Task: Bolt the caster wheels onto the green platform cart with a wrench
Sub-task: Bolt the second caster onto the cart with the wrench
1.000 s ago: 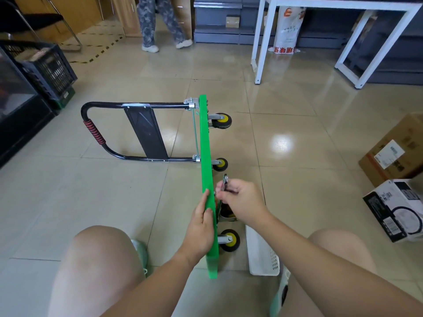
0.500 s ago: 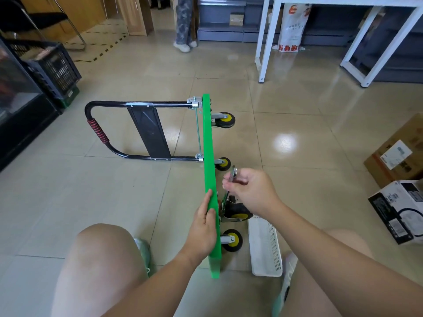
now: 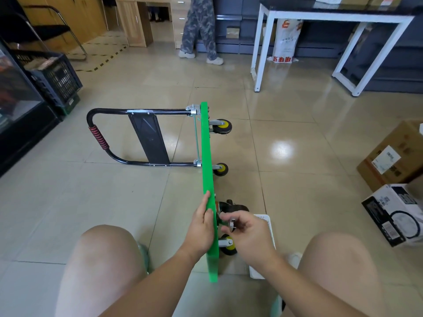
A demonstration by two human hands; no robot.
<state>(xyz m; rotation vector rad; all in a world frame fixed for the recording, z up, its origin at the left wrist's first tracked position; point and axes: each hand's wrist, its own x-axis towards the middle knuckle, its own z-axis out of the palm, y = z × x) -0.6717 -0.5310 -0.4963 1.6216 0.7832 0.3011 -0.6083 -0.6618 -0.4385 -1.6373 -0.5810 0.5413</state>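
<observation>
On edge on the floor between the knees, cart deck (image 3: 207, 156), running away forward. Left of it, handle (image 3: 100, 138); right of it, far casters (image 3: 221, 126) and near casters (image 3: 226, 245). Left hand (image 3: 202, 225) against the deck's left face; right hand (image 3: 249, 234), pinching wrench (image 3: 231, 224), just right, between the near casters. Beneath that hand, tray (image 3: 266, 225). Far right, boxes (image 3: 393, 154); far left, crate (image 3: 55, 81).

A room with a shiny tile floor (image 3: 297, 124)
A white table (image 3: 259, 49) stands far back, a brown box (image 3: 402, 143) at the right.
</observation>
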